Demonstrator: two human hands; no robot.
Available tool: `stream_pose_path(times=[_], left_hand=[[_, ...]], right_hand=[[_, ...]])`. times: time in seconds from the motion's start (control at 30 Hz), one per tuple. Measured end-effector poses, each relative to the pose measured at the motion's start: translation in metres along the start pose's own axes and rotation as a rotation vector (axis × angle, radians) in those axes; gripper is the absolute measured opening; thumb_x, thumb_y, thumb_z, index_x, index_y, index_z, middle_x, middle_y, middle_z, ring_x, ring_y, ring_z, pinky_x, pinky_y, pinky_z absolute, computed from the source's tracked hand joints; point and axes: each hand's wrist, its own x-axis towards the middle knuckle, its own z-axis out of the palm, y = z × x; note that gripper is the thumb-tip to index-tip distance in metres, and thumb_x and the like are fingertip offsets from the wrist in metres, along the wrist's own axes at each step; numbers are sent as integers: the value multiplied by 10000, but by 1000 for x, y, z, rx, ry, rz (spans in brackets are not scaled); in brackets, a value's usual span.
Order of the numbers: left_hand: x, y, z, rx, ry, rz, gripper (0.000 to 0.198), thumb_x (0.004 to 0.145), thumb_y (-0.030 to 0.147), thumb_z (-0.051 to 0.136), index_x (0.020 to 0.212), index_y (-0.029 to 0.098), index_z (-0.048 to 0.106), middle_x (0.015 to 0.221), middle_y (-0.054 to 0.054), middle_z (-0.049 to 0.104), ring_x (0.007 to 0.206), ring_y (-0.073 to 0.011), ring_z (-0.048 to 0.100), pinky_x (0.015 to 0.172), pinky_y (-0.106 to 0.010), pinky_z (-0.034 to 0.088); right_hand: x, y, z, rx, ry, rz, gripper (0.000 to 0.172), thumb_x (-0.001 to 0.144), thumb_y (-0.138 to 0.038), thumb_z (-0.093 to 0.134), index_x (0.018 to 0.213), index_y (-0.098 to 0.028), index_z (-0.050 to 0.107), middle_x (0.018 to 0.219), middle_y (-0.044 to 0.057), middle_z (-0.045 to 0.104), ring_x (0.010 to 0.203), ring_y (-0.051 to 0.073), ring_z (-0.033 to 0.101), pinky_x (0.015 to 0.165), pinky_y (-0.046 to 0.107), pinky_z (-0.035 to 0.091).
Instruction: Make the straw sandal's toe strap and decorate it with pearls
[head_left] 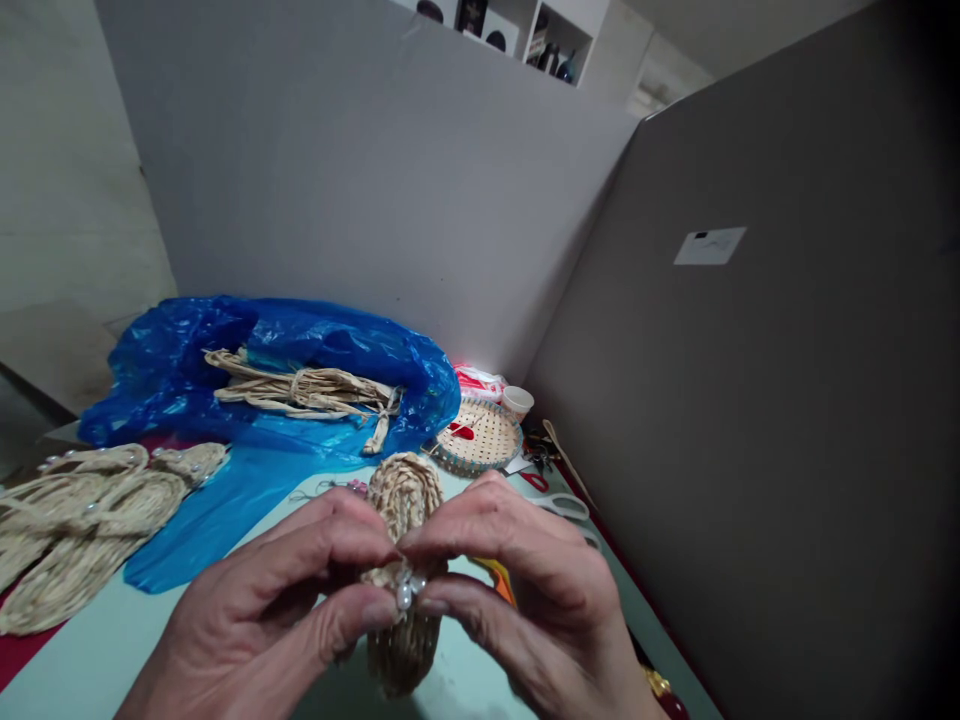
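A small woven straw sandal (pixel 405 495) is held up between both my hands over the pale green table (pixel 112 650). My left hand (pixel 277 610) is closed on its strap from the left. My right hand (pixel 525 590) pinches the same spot from the right. Between my thumbs and fingertips sits a little cluster of white pearl beads (pixel 405 592) on the strap. The sandal's sole runs away from me and down behind my fingers, partly hidden.
Finished straw sandals (pixel 82 520) lie at the left. A blue plastic bag (pixel 262 370) holds a tied bundle of straw (pixel 307 392). A round woven tray (pixel 480 435), a white cup (pixel 517 402) and scissors (pixel 559 502) lie by the grey partition (pixel 750 400).
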Motion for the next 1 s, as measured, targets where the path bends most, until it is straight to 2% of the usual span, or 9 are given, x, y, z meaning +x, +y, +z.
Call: stream_pose_path(times=[0.2,0.37,0.47,0.57,0.67,0.77,0.87,1.0], left_hand=[[-1,1,2,28,21,12,62,880,281,762,836,322,775,848,12,708,678,-168,630,549,-217,525],[-4,3,3,26,30,12,73,887,295,751,827,332,769,812,24,691,704,-167,634,561,-207,521],[-5,0,1,36,6,10,82,920,320,718,860,359,758,814,51,687,673,-140,607,594,-195,526],[-5,-3,-1,54,-28,14,70,920,325,721,874,359,761,828,44,696,743,-157,639,618,-198,542],[-5,-2,0,35,2,-42,82,903,336,734,830,347,769,828,30,701,813,-181,659,637,-206,544],[-5,3,2,-3,50,-145,102,855,433,777,795,350,784,811,32,695,779,-174,663,642,-202,542],[-3,9,3,-62,-5,-242,201,854,546,753,814,353,795,771,35,685,695,-155,646,628,-200,531],[-1,11,1,-144,-46,-290,262,896,554,712,806,319,784,816,21,695,714,-150,641,678,-208,512]], right_hand=[[0,1,-2,33,-2,46,178,920,-171,768,1085,-105,786,984,102,757,947,184,699,864,286,567],[-1,-1,-1,31,-15,47,130,930,-163,752,1025,-93,806,956,109,754,934,183,702,864,278,563],[0,-1,0,57,-10,65,123,927,-155,752,1018,-94,811,939,103,752,934,182,704,876,279,560],[-1,0,1,75,-14,95,120,934,-170,749,1014,-103,809,928,92,751,934,176,701,885,273,555],[-1,1,1,85,-29,105,123,951,-196,734,1020,-119,802,939,81,756,941,171,696,897,274,550],[-1,0,0,66,-36,95,103,955,-188,728,1014,-140,797,942,72,761,947,175,698,898,285,555],[-1,-1,-1,42,-46,86,101,959,-180,720,1023,-141,789,944,72,759,933,176,696,877,288,555],[0,1,-2,22,-68,98,124,968,-199,712,1053,-134,774,958,70,756,931,175,687,895,297,541]])
